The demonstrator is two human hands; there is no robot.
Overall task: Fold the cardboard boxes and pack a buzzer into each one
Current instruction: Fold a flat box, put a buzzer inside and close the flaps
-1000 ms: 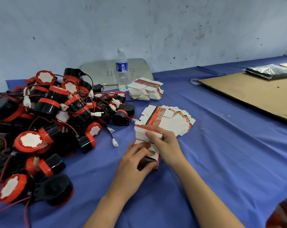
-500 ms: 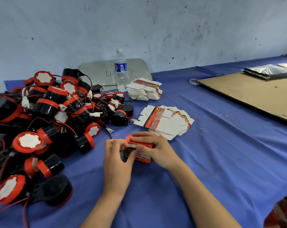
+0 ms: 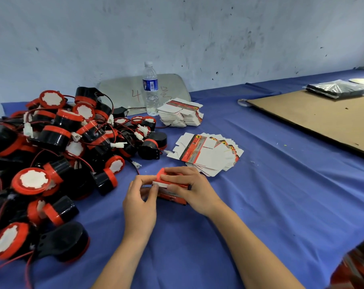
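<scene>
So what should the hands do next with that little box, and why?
Probably tuck the end flap shut. The right hand grips the box, something red pokes out of its top, and the left hand pinches the white flap there.

- A red "4" is showing on the grey panel [image 3: 122, 90], well beyond the right grip [image 3: 189, 188].
- The bottle label [image 3: 150, 85] and flat boxes [image 3: 206, 155] are carrying print too small to read.
</scene>
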